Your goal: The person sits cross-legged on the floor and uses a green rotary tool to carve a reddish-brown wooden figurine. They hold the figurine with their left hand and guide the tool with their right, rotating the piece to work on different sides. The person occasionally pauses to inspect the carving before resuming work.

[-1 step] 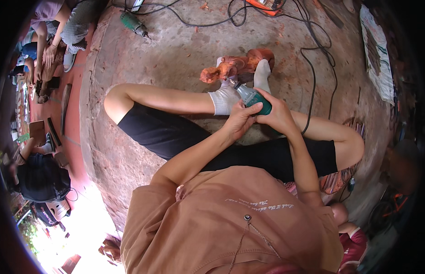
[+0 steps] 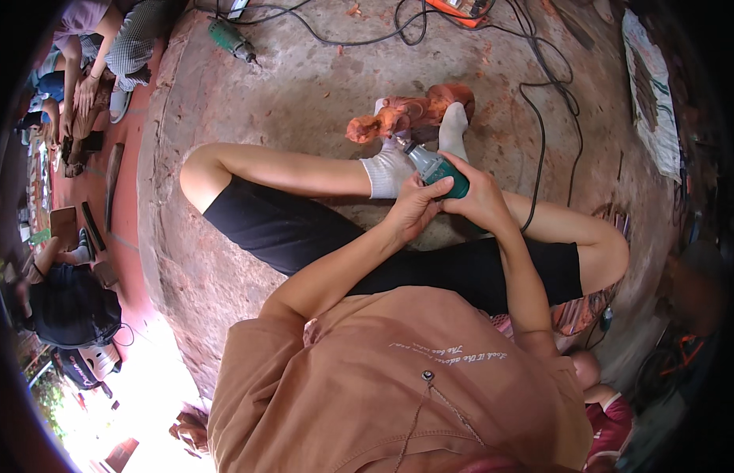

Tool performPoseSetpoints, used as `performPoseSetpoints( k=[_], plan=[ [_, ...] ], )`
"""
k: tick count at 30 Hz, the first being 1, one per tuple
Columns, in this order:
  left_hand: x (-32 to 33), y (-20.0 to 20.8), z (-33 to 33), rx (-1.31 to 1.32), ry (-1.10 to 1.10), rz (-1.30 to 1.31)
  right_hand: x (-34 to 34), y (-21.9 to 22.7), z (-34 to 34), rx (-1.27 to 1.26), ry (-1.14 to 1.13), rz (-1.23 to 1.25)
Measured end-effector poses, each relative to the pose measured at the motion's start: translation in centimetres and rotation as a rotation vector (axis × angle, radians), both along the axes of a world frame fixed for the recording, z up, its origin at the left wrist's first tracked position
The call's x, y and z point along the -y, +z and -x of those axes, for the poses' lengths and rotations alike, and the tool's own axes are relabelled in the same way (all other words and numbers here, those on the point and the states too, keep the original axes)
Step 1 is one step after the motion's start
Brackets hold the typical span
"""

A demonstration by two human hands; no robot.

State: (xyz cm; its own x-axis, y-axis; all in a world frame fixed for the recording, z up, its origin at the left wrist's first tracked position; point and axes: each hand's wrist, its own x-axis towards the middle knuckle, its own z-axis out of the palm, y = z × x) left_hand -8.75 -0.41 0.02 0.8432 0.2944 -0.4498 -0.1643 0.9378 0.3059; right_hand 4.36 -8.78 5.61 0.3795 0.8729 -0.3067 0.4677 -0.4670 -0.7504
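Note:
A green and grey die grinder (image 2: 439, 167) is held in both hands, its tip pointing up and left at a reddish carved wooden figure (image 2: 402, 114). My left hand (image 2: 418, 203) closes round the tool's near end from the left. Wrapped over its right side is my right hand (image 2: 476, 189). The figure lies on its side on the ground, between my white-socked feet (image 2: 453, 130). The grinder's tip comes close to the figure's lower edge; whether it touches, I cannot tell.
A second green power tool (image 2: 231, 41) lies at the upper left. Black cables (image 2: 552, 83) run along the upper and right ground. An orange box (image 2: 460, 11) sits at the top, a white sack (image 2: 651, 98) at right. Other people (image 2: 87, 87) work at the far left.

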Motion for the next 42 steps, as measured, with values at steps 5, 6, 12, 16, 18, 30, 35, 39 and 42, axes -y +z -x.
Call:
performPoseSetpoints(
  k=[5, 6, 12, 16, 18, 30, 35, 39, 42],
  plan=[
    [0.0, -0.3, 0.2, -0.013, 0.069, 0.045, -0.7, 0.2, 0.3, 0.026, 0.020, 0.042],
    [-0.1, -0.3, 0.2, -0.013, 0.078, 0.058, -0.8, 0.2, 0.3, 0.027, 0.024, 0.053],
    [-0.3, -0.3, 0.2, 0.001, 0.026, 0.006, -0.3, -0.3, 0.1, 0.025, 0.014, 0.006],
    [0.1, -0.4, 0.1, 0.005, 0.025, 0.003, 0.0, -0.3, 0.0, 0.019, 0.010, 0.006],
    [0.2, -0.4, 0.1, -0.007, 0.052, 0.015, -0.2, -0.1, 0.1, 0.023, 0.019, 0.027],
    [0.3, -0.4, 0.1, 0.012, 0.042, 0.028, 0.0, -0.2, 0.1, 0.046, 0.022, -0.004],
    [-0.2, 0.1, 0.4, 0.012, 0.116, 0.067, -1.2, 0.3, 0.4, 0.050, 0.051, -0.006],
    [-0.2, -0.3, 0.4, 0.007, 0.116, 0.066, -1.2, 0.3, 0.5, 0.102, 0.067, 0.038],
    [-0.1, -0.6, 0.3, 0.005, 0.096, 0.076, -0.9, 0.1, 0.4, 0.098, 0.064, 0.021]
  ],
)
